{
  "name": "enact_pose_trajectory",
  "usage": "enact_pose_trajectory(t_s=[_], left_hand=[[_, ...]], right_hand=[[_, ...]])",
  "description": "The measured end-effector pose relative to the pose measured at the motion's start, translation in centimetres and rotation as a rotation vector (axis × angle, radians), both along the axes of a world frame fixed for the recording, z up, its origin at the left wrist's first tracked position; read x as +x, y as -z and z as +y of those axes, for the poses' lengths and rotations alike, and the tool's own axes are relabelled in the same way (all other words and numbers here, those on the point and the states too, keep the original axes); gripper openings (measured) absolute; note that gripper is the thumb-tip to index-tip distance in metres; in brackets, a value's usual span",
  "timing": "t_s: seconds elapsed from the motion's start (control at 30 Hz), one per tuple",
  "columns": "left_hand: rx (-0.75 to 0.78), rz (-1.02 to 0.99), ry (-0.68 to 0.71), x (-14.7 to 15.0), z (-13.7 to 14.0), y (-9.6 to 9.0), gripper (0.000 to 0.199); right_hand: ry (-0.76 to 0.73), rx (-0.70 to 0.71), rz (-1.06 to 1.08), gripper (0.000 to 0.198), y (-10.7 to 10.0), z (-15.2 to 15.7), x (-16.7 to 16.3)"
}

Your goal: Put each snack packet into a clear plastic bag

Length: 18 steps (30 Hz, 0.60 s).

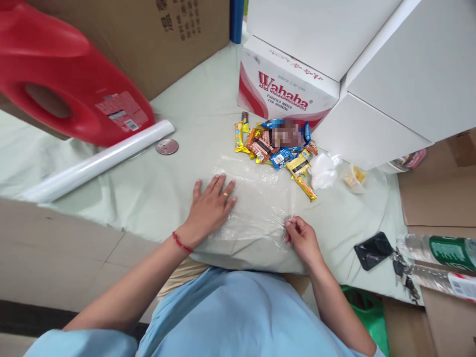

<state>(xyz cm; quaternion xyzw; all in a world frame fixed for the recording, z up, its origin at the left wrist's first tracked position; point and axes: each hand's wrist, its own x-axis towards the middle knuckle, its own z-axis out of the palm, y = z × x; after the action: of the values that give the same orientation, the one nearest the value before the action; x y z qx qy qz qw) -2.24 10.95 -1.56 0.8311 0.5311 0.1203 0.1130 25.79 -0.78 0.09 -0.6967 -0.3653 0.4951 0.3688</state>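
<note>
A clear plastic bag (256, 198) lies flat and slightly wrinkled on the pale green cloth in front of me. My left hand (211, 203) rests on its left side with the fingers stretched out. At the bag's lower right, my right hand (300, 235) pinches the plastic between thumb and fingers, drawing creases toward it. Just beyond the bag is a pile of wrapped snacks (262, 146) in blue, yellow and orange packets. Beside the pile sits a crumpled white plastic bag (323, 171).
A red jug (85, 64) and a white plastic roll (107, 161) are at left, near a round metal lid (167, 146). A Wahaha carton (290, 84) stands behind. On the right are a small tub (353, 178), a black phone (373, 250), keys (399, 265) and bottles (435, 250).
</note>
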Motion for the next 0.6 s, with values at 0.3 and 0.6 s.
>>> enact_pose_trajectory(t_s=[0.3, 0.6], left_hand=[[0.034, 0.019, 0.222, -2.3, -3.4, 1.6, 0.064], [0.017, -0.01, 0.2, -2.3, -3.7, 0.9, 0.059]], right_hand=[[-0.055, 0.32, -0.583, 0.031, -2.2, 5.9, 6.7], [-0.491, 0.448, -1.208, 0.066, -2.4, 19.6, 0.3]])
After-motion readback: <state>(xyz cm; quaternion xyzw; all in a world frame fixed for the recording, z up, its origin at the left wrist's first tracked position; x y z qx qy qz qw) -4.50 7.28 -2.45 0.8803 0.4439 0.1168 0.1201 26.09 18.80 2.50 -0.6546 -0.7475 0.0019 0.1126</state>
